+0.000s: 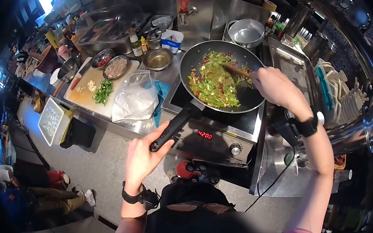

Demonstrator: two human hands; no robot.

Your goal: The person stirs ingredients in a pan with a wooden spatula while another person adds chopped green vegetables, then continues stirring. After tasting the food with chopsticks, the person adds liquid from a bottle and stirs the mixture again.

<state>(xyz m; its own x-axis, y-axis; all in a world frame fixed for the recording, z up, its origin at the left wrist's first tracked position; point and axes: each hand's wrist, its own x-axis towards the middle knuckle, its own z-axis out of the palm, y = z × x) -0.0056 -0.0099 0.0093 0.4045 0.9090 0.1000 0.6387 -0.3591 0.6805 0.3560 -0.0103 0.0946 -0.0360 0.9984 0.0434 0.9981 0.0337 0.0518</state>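
My left hand [145, 157] grips the black handle of a frying pan [186, 74] from below, near the handle's end. The dark pan stands on an induction cooker [211, 139] whose red display reads 4200. Chopped green vegetables with red bits [212, 81] fill the pan's left and middle. In my right hand [277, 87], closed above the pan's right rim, is a brown wooden spatula [236, 70]. Its working end is blurred among the vegetables, so I cannot make out its shape.
Left of the cooker, a cutting board [80, 99] bears sliced green peppers [103, 91], chopped garlic, a knife, a bowl of minced meat [116, 67] and a plastic bag [137, 96]. A bowl of oil [158, 59] stands behind. A metal tray [290, 61] lies right. Another person's legs [64, 199] show lower left.
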